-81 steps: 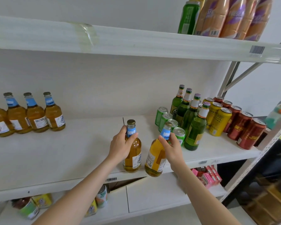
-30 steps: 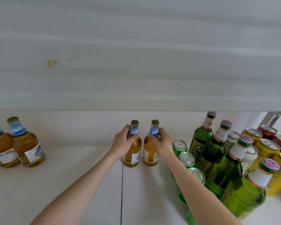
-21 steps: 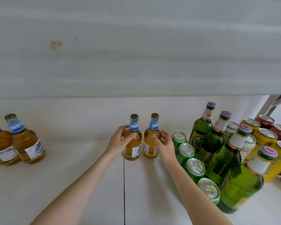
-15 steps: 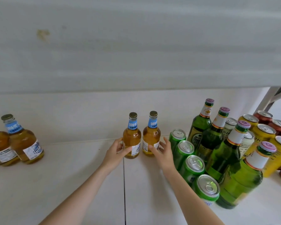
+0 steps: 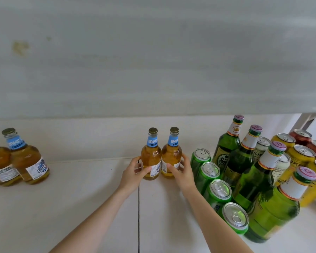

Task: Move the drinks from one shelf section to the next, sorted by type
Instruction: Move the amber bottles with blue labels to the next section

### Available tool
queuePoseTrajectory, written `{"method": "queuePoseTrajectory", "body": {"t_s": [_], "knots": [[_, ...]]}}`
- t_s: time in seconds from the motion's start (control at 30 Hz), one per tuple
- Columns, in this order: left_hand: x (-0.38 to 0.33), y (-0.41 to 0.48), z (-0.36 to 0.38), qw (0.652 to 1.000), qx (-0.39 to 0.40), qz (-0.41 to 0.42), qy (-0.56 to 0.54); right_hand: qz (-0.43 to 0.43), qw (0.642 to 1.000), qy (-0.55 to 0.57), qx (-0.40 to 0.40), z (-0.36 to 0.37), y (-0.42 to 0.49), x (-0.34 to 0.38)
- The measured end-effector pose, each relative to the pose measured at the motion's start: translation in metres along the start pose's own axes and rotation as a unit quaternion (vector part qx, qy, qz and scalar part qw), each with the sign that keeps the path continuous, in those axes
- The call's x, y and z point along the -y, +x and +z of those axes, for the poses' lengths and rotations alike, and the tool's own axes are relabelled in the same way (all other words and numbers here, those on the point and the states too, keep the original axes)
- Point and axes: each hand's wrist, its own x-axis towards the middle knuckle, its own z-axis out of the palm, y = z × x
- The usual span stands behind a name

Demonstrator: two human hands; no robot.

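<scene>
Two amber bottles (image 5: 151,155), blue-collared, upright, touching, on shelf (image 5: 77,207)

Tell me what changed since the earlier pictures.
The left hand and right hand moved the left BAHE bottle and right BAHE bottle from the shelf front toward the back, stood them side by side, and slid from necks to bodies. Green cans and green bottles stayed.

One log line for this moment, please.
left grip: holds left amber bottle | right grip: holds right amber bottle | bottles: upright, side by side on shelf
</scene>
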Motion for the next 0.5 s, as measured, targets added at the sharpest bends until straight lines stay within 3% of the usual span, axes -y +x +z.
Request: {"method": "queuePoseTrajectory", "body": {"t_s": [0.5], "knots": [[0.0005,0.0038,0.0049,1.0,-0.003,0.003,0.021,-0.004,1.0,0.003,-0.009,-0.0029,0.0038,-0.0025]]}}
